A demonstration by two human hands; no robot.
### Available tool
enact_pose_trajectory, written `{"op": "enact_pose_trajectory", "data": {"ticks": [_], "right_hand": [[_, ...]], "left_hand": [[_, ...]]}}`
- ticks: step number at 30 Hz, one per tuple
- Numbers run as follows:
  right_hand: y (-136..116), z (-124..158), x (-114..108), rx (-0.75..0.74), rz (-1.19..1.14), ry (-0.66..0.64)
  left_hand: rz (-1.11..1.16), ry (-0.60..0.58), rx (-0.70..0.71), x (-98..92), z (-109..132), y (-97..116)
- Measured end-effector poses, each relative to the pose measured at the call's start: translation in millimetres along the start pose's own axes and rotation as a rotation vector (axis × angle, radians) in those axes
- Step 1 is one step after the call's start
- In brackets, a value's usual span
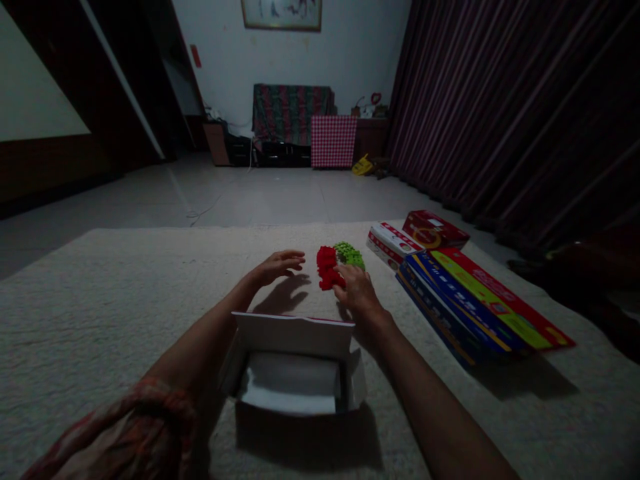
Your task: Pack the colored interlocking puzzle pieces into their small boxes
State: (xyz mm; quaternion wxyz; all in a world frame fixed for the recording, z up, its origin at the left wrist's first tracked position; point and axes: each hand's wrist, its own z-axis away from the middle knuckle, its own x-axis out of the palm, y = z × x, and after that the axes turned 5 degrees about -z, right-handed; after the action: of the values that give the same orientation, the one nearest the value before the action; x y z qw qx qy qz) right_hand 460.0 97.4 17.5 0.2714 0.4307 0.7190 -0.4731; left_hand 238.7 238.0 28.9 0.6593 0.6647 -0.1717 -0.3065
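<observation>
A small cluster of bright red pieces (327, 267) that look like toy bricks lies on the pale mat, with bright green pieces (349, 252) right behind and beside it. My right hand (357, 290) reaches in from the right, its thumb and fingers bent around the near right side of the red pieces. To the left of the cluster, my left hand (281, 265) hovers over its shadow, fingers apart and nothing in it. Between my forearms stands a white cardboard box (295, 333) with its lid raised; a white block-like thing (290, 383) sits inside.
On the right lie several long flat boxes (480, 300) in red, green and blue. Behind them are a white-and-red box (393, 243) and a red box (435, 230). The mat (125, 287) covers the tiled floor; a dark curtain (480, 113) hangs at the right.
</observation>
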Motion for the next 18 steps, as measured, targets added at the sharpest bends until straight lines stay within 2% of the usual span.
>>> {"op": "enact_pose_trajectory", "data": {"ticks": [3, 9, 13, 18], "right_hand": [[-1.5, -1.7, 5.6, -0.035, 0.118, 0.001], [4.3, 3.0, 12.9, -0.025, 0.186, 0.004], [8.2, 3.9, 14.5, -0.018, 0.2, -0.023], [10.1, 1.7, 18.2, -0.021, 0.225, -0.022]], "left_hand": [[-0.226, 0.057, 0.118, 12.0, -35.6, -3.7], [-0.326, 0.149, 0.216, 32.6, -92.0, -12.1], [-0.354, 0.179, 0.232, 41.6, -108.0, -21.6], [-0.364, 0.171, 0.21, 48.2, -110.0, -31.6]]}}
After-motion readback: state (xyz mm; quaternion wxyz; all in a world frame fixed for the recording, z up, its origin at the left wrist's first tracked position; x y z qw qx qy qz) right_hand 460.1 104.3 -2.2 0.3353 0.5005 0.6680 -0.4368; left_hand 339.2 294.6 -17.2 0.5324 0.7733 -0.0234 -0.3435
